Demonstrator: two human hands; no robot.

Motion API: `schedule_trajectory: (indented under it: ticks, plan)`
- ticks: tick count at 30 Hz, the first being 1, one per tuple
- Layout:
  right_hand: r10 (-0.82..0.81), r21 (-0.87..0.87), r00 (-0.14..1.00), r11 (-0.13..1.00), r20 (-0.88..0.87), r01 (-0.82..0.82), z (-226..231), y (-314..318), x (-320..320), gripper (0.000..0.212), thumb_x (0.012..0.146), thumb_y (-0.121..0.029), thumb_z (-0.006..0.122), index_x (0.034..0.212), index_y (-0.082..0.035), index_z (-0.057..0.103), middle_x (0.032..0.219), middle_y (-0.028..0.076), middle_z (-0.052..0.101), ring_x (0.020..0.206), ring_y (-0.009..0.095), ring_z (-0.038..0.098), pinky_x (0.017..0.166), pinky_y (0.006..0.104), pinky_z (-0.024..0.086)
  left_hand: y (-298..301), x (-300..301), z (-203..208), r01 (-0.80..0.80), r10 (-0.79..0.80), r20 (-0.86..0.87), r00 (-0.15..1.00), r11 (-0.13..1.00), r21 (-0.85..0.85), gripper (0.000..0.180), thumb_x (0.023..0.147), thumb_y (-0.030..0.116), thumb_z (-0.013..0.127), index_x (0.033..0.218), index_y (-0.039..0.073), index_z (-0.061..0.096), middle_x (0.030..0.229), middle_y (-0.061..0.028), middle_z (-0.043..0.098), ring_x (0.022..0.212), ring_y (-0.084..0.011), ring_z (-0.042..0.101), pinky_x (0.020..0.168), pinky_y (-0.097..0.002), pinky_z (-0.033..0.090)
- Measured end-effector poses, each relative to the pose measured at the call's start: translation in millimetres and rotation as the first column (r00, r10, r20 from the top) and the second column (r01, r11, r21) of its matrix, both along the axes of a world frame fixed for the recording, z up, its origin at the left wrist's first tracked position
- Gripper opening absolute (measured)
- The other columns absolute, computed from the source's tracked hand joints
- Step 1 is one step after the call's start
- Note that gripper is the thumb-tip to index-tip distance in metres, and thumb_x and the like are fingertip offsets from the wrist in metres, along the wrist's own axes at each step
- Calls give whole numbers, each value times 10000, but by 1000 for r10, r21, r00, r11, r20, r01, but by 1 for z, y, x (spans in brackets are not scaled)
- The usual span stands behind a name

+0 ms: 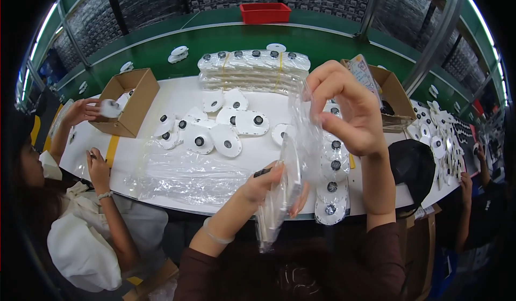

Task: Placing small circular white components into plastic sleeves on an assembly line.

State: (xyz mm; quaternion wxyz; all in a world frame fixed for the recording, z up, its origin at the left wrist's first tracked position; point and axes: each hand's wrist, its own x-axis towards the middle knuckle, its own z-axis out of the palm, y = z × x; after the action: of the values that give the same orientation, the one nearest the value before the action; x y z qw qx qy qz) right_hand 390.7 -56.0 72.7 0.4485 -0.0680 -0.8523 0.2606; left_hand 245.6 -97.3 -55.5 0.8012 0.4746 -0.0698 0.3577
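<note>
At six o'clock a bagged bundle (281, 191) hides part of the left hand (261, 186), clear film (307, 132) at its one o'clock blurs, and toward nine a white disc (110, 109) is smeared.

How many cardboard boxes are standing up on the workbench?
2. The left box stands beside a co-worker's hand; the right box is partly hidden behind the person's right hand. Others may be out of sight.

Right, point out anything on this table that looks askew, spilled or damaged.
Nothing looks clearly spilled or damaged. The loose white parts mid-table lie askew, overlapping at mixed angles, unlike the neat wrapped stack behind them.
</note>
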Motion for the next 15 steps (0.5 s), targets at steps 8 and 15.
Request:
schedule_trajectory:
  ticks: [8, 15]
  plan:
    - [-370, -140, 929, 920, -7, 365, -2, -21, -8, 54, 689, 1, 495, 734, 6, 464, 699, 39, 488, 654, 81, 480, 607, 192, 390, -6, -8, 62, -744, 747, 5, 665, 662, 90, 448, 805, 328, 415, 1095, -12, 383, 954, -90, 510, 866, -157, 491, 736, -271, 402]
    - [-362, -65, 931, 931, -44, 359, 5, -20, -2, 34, 745, -35, 450, 767, -11, 440, 809, 78, 512, 736, 105, 500, 578, 200, 412, -4, -16, 91, -985, 982, 141, 126, 107, 137, 114, 828, 87, 411, 825, -3, 479, 792, -67, 531, 747, -110, 501, 681, -238, 419]
